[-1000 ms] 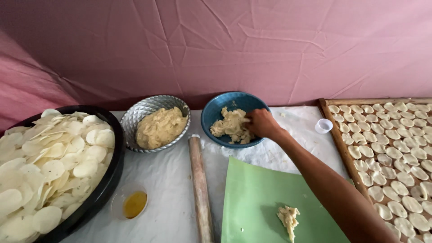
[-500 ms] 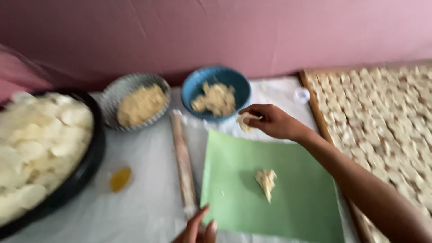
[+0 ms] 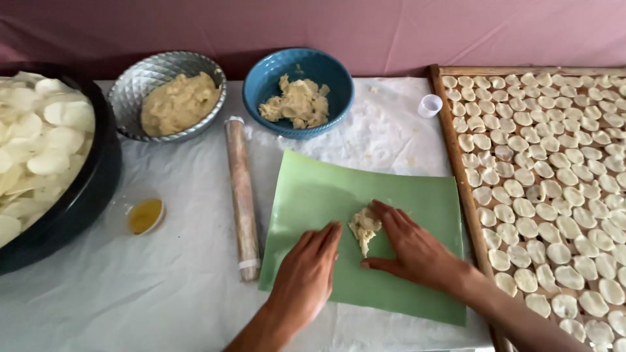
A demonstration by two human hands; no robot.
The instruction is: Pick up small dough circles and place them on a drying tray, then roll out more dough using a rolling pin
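Here, pale ragged dough lump (image 3: 364, 227) on green sheet (image 3: 313, 195), both hands flat, ungripping.

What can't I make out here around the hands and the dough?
Head view only:
- Dough lump: its right side is covered by the right hand.
- Green sheet: partly covered by both hands; left hand lies flat on it.
- Black bowl and drying tray: cut off by the picture's edges.
- Small yellow dish: contents too small to identify.

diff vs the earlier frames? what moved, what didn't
Right hand left the blue bowl, carried dough back and now presses the dough lump on the green mat. Left hand came in and lies flat on the mat. Bowls, rolling pin and tray stayed put.
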